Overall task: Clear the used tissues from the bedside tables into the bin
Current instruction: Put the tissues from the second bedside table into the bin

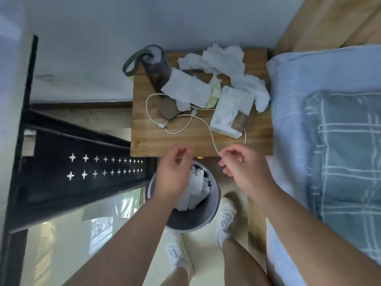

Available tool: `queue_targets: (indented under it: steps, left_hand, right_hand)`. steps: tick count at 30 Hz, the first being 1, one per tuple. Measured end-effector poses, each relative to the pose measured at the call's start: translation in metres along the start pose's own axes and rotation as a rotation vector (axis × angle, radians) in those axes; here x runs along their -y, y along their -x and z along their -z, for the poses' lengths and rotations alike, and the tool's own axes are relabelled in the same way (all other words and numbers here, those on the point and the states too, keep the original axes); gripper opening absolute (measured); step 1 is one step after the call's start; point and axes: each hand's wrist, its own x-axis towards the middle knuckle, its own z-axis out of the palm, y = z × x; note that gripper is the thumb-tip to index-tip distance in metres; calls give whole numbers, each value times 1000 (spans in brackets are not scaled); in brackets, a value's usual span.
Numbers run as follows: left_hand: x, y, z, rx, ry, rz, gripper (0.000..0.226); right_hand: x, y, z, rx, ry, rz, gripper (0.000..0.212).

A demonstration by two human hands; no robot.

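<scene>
Several crumpled white tissues (220, 58) lie at the back of the wooden bedside table (156, 141), and one flatter tissue (187, 89) rests against a dark bottle. On the floor in front of the table stands a grey round bin (204, 215) with white tissues (195, 186) inside. My left hand (175, 174) hovers over the bin, fingers loosely curled, holding nothing. My right hand (241, 164) is at the table's front edge with its fingers loosely apart. Its fingertips are next to a white cable (181, 129), and I see no tissue in it.
A dark bottle with a strap (156, 65), a white packet (231, 112) and a brown object lie among the tissues. The bed with blue sheet and checked blanket (340, 151) is at the right. A black metal frame (82, 168) is at the left. My white shoes (226, 219) stand beside the bin.
</scene>
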Motion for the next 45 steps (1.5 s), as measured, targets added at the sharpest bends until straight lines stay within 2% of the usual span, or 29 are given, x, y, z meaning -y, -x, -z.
queue_targets:
  steps: [5, 7, 9, 11, 13, 16, 18, 19, 21, 23, 27, 33, 37, 41, 45]
  left_hand:
    - [-67, -46, -10, 3, -112, -200, 17]
    - [-83, -66, -13, -29, -309, -340, 35]
    - [-92, -84, -16, -57, -594, -518, 53]
    - [-97, -100, -19, -78, -871, -597, 67]
    - [-101, -112, -24, -72, -1073, -559, 79]
    - [-104, -123, -30, -20, -1190, -483, 81]
    - [-104, -128, -29, -31, -1114, -481, 64]
    - [-104, -130, -28, -45, -1061, -494, 53]
    - [-102, -131, -25, -64, -968, -523, 37]
    - [-100, -131, -21, -66, -874, -536, 31]
    - [-97, -124, -10, -104, -697, -560, 29]
    - [-102, -94, 2, -138, -314, -450, 14]
    - [-106, -54, 12, -171, -106, -444, 33]
    - [-86, -15, 24, -272, -7, -369, 33]
    - [-34, 24, 34, -294, 7, -270, 32]
  right_hand:
    - [51, -50, 37, -119, -115, 116, 11]
    - [61, -74, 42, -182, -89, 177, 11]
    - [66, -97, 44, -220, 44, 214, 13]
    - [72, -117, 42, -210, 215, 268, 27]
    - [77, -133, 37, -138, 373, 333, 49]
    - [82, -152, 25, 13, 623, 367, 78]
    - [82, -163, 17, 94, 778, 326, 85]
    - [81, -168, 13, 112, 821, 309, 82]
    - [76, -174, 8, 98, 839, 314, 65]
    - [70, -177, 5, 22, 797, 360, 44]
    - [70, -171, 4, -132, 621, 419, 30]
    - [80, -143, 17, -158, 466, 473, 28]
    - [84, -102, 24, -201, 288, 472, 24]
    - [75, -51, 18, -148, 26, 461, 26]
    - [35, 0, 1, -75, -68, 368, 28]
